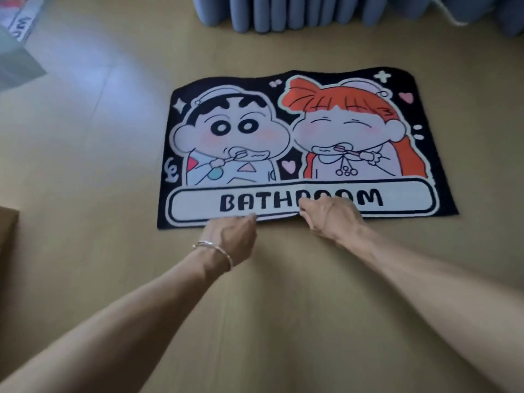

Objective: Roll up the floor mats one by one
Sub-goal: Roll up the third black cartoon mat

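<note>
Pinching the near edge of the mat (286, 131), which is lying flat on the floor (99, 180), with left hand (236, 231) and right hand (330, 215) curled on it side by side. Probably handling as light, soft and floppy; likely needing a wider hold, nearer both corners, for rolling evenly.

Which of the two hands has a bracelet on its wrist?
The left hand, gripping the near edge of the floor mat; a silver bracelet circles its wrist, while the right hand wears none.
</note>
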A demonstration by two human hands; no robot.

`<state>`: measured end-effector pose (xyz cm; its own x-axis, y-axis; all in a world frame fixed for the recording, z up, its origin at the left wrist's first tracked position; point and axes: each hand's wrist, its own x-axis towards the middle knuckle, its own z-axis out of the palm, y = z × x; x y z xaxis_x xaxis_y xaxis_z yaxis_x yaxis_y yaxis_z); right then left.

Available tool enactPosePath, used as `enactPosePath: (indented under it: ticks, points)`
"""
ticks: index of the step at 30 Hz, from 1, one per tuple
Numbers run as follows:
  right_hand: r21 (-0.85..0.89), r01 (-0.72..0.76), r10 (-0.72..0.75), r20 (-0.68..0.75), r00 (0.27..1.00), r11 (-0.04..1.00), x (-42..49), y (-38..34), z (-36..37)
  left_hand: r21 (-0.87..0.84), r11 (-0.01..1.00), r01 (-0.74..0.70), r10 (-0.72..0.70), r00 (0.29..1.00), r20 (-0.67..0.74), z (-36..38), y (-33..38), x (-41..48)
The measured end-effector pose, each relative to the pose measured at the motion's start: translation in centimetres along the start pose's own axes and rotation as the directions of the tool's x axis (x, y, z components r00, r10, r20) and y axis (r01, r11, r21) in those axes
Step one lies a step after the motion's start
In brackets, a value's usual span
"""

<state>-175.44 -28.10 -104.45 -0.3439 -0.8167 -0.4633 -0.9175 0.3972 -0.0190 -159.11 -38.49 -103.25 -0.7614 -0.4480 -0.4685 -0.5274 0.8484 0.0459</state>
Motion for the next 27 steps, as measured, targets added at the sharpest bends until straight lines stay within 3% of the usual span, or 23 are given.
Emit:
enactPosePath:
  ticks: [1, 4, 7, 12, 16, 19, 24, 27]
  points:
    - [-0.007, -0.009, 0.009, 0.024, 1.000, 1.000, -0.8, 0.3, 0.3, 0.033, 0.999, -0.010, 0.012, 0.998, -0.067, 0.0, -0.4, -0.3]
    - [-0.014, -0.021, 0.022, 0.082, 0.996, 1.000, -2.9, 0.9, 0.9, 0.023, 1.000, -0.004, 0.006, 0.996, -0.090, 1.4, -1.1, -1.6]
    - [0.024, -0.037, 0.035, 0.100, 0.994, 0.999, -3.9, 1.0, 1.0, 0.082, 0.993, 0.091, -0.089, 0.996, -0.024, 3.4, -2.1, -2.8]
    - [0.026, -0.051, 0.049, 0.051, 0.997, 0.998, -4.2, 0.9, 0.8, 0.317, 0.945, 0.083, -0.123, 0.987, 0.108, 4.7, -5.4, -4.9]
    - [0.081, -0.023, 0.021, 0.027, 0.999, 0.996, -4.0, 0.9, 0.7, 0.237, 0.965, 0.109, -0.109, 0.994, -0.016, 4.2, -5.2, -5.2]
    - [0.142, -0.004, -0.001, 0.036, 0.999, 0.990, -4.2, 0.5, 0.7, 0.315, 0.941, 0.120, -0.118, 0.993, -0.024, 3.9, -4.8, -4.3]
    - [0.319, -0.086, 0.063, 0.084, 0.995, 0.944, -5.4, 0.4, 1.5, 0.456, 0.890, -0.016, -0.020, 0.997, 0.073, 3.9, -4.3, -3.8]
    - [0.394, -0.184, 0.124, 0.173, 0.977, 0.901, -5.5, 0.3, 1.9, 0.444, 0.890, -0.103, 0.021, 0.982, 0.186, 3.5, -2.0, -3.9]
